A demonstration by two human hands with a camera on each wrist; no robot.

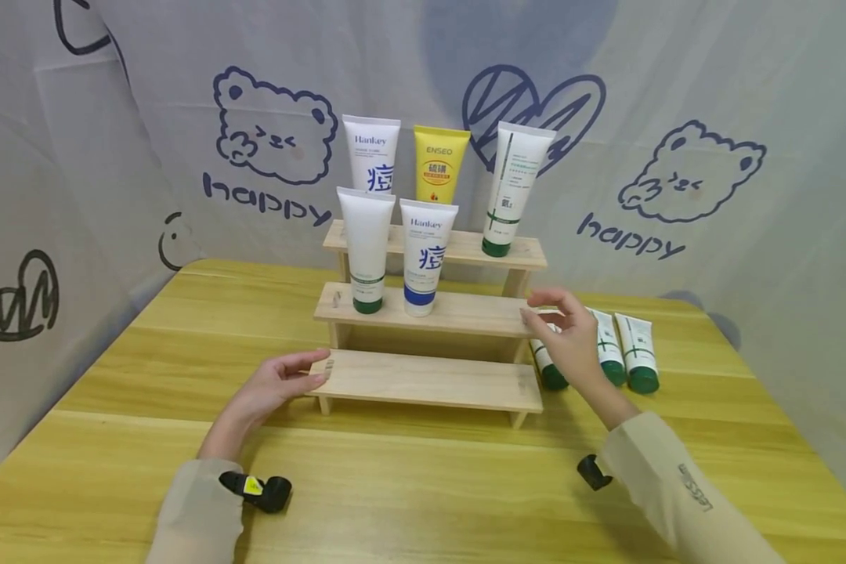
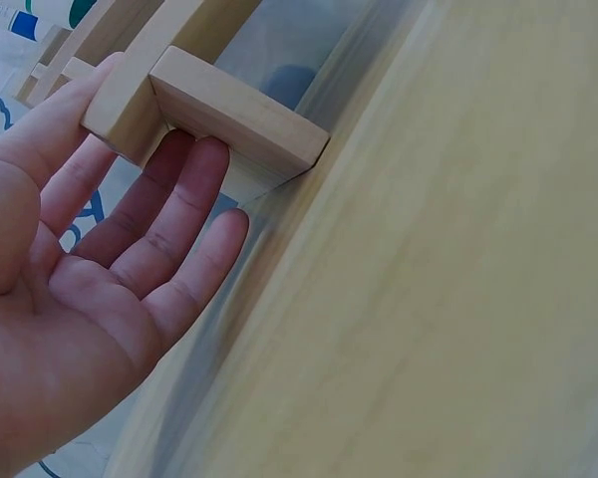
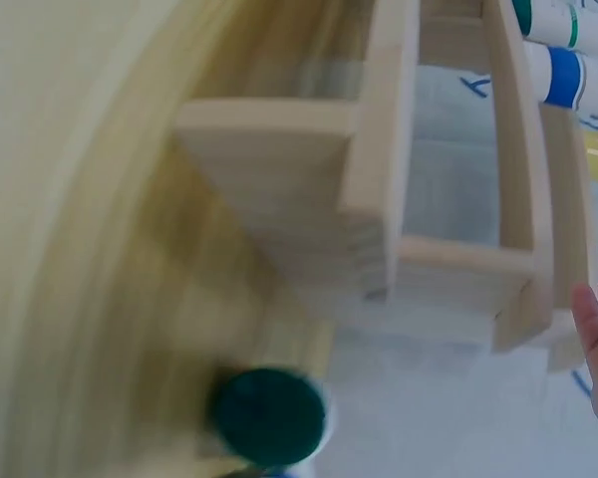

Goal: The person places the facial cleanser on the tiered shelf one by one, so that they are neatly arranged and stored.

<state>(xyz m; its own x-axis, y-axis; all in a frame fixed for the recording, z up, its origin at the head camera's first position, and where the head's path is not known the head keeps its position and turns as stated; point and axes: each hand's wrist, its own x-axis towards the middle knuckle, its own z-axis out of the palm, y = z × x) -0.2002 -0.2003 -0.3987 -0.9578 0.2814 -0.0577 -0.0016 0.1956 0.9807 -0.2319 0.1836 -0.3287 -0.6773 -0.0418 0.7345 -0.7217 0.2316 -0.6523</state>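
Your left hand (image 1: 282, 384) grips left end of bottom step (image 1: 430, 381) of rack (image 1: 465, 312). Your right hand (image 1: 569, 333), fingers loosely bent, grasps nothing at middle step's (image 1: 493, 315) right end; contact unclear. Rack's long axis runs left-right between them. Loose tubes (image 1: 635, 345) lie right, nearer right hand.

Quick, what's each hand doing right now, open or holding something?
Left hand: holding the bottom shelf by its left end.
Right hand: open, empty, at the right end of the middle shelf; contact unclear.
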